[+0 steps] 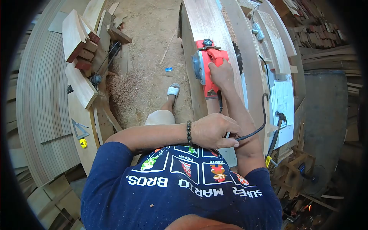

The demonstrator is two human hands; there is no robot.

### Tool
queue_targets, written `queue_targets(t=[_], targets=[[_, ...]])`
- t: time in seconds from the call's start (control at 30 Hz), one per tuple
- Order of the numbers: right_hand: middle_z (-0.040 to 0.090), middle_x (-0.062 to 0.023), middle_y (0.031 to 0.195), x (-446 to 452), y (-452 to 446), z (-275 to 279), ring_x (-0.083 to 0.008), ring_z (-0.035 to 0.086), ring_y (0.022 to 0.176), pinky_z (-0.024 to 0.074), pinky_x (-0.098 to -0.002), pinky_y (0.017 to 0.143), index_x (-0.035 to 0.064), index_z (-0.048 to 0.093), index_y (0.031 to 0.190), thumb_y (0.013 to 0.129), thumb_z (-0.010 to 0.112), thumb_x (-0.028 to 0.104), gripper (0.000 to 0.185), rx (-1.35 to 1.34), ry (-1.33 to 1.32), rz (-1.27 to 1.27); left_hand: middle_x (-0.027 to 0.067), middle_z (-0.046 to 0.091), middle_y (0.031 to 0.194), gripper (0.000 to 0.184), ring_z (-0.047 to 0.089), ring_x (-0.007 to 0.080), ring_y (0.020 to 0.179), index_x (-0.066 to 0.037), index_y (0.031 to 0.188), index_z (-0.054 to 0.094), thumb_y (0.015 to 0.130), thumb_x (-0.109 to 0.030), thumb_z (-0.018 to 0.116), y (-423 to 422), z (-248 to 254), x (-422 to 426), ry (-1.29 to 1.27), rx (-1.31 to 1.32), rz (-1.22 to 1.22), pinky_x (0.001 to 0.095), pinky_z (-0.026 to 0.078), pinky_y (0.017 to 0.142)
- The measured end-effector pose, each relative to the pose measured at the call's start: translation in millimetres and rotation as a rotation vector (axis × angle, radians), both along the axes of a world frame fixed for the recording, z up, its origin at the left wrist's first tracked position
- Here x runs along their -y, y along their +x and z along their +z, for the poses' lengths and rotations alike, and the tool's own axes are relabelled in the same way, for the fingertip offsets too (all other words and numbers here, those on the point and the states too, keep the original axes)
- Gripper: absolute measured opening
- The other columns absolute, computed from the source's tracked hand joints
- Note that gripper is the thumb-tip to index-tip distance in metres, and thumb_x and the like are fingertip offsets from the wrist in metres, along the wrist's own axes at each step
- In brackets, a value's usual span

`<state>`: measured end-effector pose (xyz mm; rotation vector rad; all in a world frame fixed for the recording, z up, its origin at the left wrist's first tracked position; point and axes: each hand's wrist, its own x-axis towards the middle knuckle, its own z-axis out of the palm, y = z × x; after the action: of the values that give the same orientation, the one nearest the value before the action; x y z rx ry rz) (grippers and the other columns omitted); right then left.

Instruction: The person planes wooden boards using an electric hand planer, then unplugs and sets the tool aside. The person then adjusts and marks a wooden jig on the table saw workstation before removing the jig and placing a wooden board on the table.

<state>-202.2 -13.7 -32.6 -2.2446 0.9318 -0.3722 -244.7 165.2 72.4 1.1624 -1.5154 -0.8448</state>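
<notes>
My right hand (222, 75) is wrapped round the handle of a red electric hand planer (208, 81). The planer rests on a long pale board (203, 21) that runs away from me along the bench. My left hand (215, 131), with a dark beaded bracelet at its wrist, crosses in front of my chest over the right forearm. Its thumb and fingers pinch the planer's black power cord (251, 133), which loops up on the right.
A toothed circular saw blade (238, 58) stands close right of the board. Rightward lie a hammer (281, 116) and white sheets (281, 97). On the left are stacked wood blocks (73, 36), a set square (79, 130) and a yellow tape measure (83, 143). Shavings (128, 90) cover the floor.
</notes>
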Motion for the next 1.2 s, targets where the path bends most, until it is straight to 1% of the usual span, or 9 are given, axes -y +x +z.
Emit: queue_targets(t=[0.13,0.2,0.53,0.63,0.7,0.8,0.9,1.0,1.2], targets=[[0.066,-0.0226,0.073,11,30,-1,-0.0334,0.068,0.070,0.0528,-0.0437,0.071,-0.0074,0.061,0.092,0.079,0.063,0.029,0.039,0.002,-0.072,0.020,0.0120,0.063,0.078,0.020,0.063,0.0307,0.076,-0.002,0.086,0.064,0.083,-0.021,0.070,12,9,4,0.056,-0.077,0.020,0.0401,0.049,0.070],[0.067,-0.0225,0.073,17,46,1,-0.0335,0.068,0.069,0.0530,-0.0432,0.071,-0.0076,0.061,0.092,0.079,0.062,0.029,0.039,0.022,-0.125,0.044,0.0100,0.065,0.083,0.025,0.064,0.0251,0.076,-0.004,0.103,0.067,0.086,-0.022,0.071,18,7,7,-0.031,-0.009,0.004,0.0357,0.052,0.068],[0.066,-0.0176,0.068,57,141,6,-0.0271,0.067,0.061,0.0529,-0.0401,0.064,-0.0035,0.065,0.082,0.080,0.058,0.028,0.032,-0.002,-0.012,0.063,0.0092,0.068,0.087,0.032,0.067,0.0240,0.077,-0.006,0.108,0.068,0.083,-0.023,0.074,61,-6,3,-0.038,-0.003,0.204,0.0340,0.053,0.068],[0.066,-0.0164,0.065,69,171,6,-0.0275,0.067,0.061,0.0529,-0.0401,0.065,-0.0034,0.065,0.082,0.081,0.057,0.028,0.033,0.007,-0.162,0.090,0.0083,0.068,0.080,0.019,0.066,0.0175,0.074,-0.002,0.098,0.070,0.085,-0.015,0.070,84,-31,-1,-0.066,-0.119,0.489,0.0303,0.051,0.066],[0.066,-0.0160,0.065,79,191,0,-0.0271,0.067,0.061,0.0529,-0.0396,0.065,-0.0033,0.065,0.081,0.081,0.057,0.029,0.033,-0.002,-0.151,0.081,0.0058,0.068,0.079,0.017,0.063,0.0118,0.073,0.000,0.098,0.070,0.087,-0.013,0.068,102,-61,-3,0.161,-0.254,0.826,0.0289,0.050,0.065],[0.066,-0.0153,0.065,91,222,-3,-0.0257,0.066,0.059,0.0529,-0.0384,0.064,-0.0026,0.065,0.080,0.081,0.057,0.028,0.032,0.017,-0.096,0.071,0.0049,0.068,0.079,0.024,0.061,0.0095,0.072,0.002,0.100,0.069,0.088,-0.019,0.068,152,-113,13,0.332,-0.513,0.996,0.0275,0.050,0.067],[0.065,-0.0142,0.064,100,250,1,-0.0235,0.066,0.057,0.0526,-0.0372,0.063,-0.0014,0.064,0.079,0.081,0.056,0.027,0.029,0.023,-0.036,0.071,0.0122,0.069,0.088,0.050,0.065,0.0175,0.079,0.006,0.113,0.062,0.086,-0.036,0.069,193,-161,33,0.572,-0.162,0.860,0.0306,0.052,0.074],[0.065,-0.0128,0.063,110,277,2,-0.0219,0.065,0.056,0.0523,-0.0364,0.061,-0.0003,0.063,0.080,0.081,0.056,0.026,0.027,0.018,-0.017,0.071,0.0160,0.068,0.095,0.054,0.067,0.0233,0.085,0.006,0.117,0.060,0.087,-0.038,0.068,218,-205,66,0.693,-0.060,0.789,0.0331,0.052,0.079],[0.064,-0.0118,0.062,129,332,5,-0.0214,0.064,0.055,0.0519,-0.0361,0.059,0.0001,0.063,0.081,0.081,0.056,0.025,0.026,0.028,-0.021,0.081,0.0240,0.067,0.090,0.068,0.067,0.0353,0.090,0.005,0.090,0.066,0.079,-0.063,0.062,257,-215,110,0.860,-0.131,0.595,0.0426,0.050,0.081]])
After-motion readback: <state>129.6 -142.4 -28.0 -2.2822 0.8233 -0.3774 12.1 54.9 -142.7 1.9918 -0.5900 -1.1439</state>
